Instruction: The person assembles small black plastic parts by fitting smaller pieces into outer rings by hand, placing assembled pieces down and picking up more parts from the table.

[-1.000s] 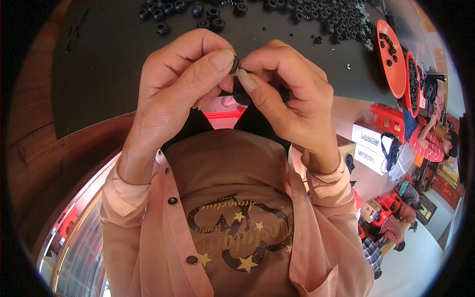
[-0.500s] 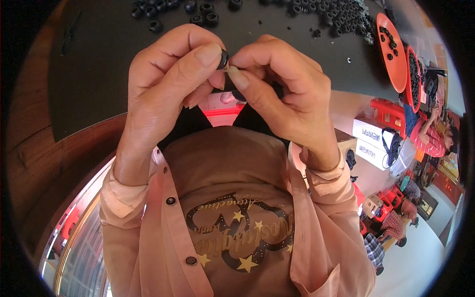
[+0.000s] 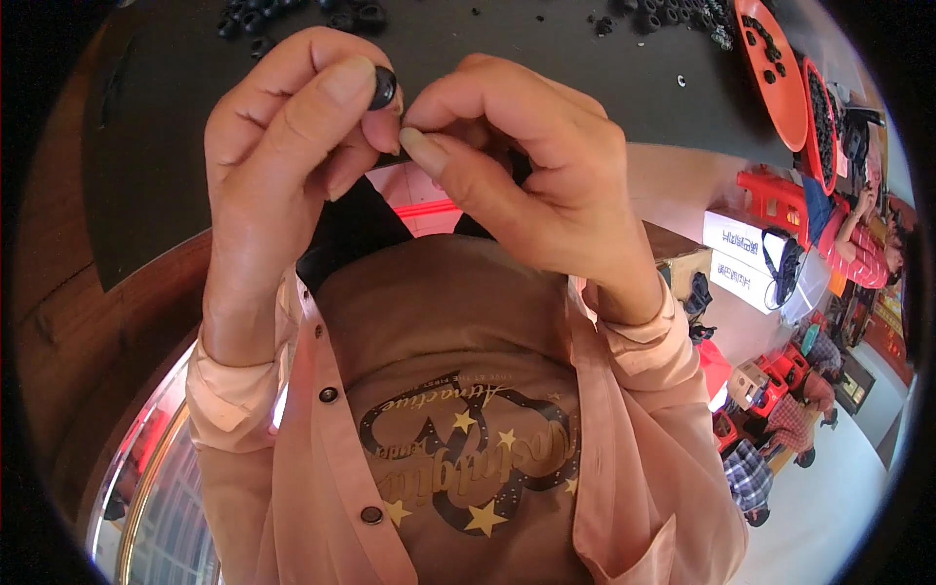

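from my end i see two hands and one black piece (image 3: 385, 90), small, rounded and shiny. it sits at the tips of the left hand (image 3: 273, 146), pinched by thumb and forefinger, by the table's (image 3: 146, 175) near edge. the right hand (image 3: 556, 175) has thumb and forefinger drawn together just beside it; i cannot tell whether they grip anything. of two containers, the orange dish (image 3: 786, 109) holds several black bits, the red bowl (image 3: 827, 182) many more. loose pieces (image 3: 255, 19), too many to count, lie beyond.
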Available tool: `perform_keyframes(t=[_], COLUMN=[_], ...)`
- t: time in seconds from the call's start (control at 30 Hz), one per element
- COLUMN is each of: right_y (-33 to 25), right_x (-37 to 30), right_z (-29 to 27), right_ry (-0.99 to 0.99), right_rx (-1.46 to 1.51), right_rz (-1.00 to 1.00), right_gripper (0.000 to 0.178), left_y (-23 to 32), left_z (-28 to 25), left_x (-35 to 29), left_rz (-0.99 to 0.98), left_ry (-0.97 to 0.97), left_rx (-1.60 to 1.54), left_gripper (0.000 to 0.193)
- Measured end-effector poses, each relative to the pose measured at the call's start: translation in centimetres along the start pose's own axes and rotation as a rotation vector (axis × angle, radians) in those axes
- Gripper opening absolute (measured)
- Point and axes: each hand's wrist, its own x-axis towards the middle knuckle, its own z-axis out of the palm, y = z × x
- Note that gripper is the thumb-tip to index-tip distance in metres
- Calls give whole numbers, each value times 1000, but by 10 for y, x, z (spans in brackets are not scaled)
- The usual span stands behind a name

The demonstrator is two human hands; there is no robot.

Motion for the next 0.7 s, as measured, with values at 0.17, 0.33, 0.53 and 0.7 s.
perform_keyframes(t=[0.17,0.33,0.53,0.7], right_y=[2,0,4,1], right_x=[-3,-4,-6,-3], right_z=[-1,0,-1,-2], right_ry=[-1,18,34,30], right_rx=[-17,6,59,29], right_rz=[-24,1,44,48], right_gripper=[7,7,6,6], left_y=[-2,-4,-5,-3], left_z=[-4,-5,-10,-2], left_x=[3,2,5,4], left_rz=[23,13,15,23], left_ry=[-8,15,-48,92], left_rx=[-63,78,79,79], left_gripper=[20,31,30,30])
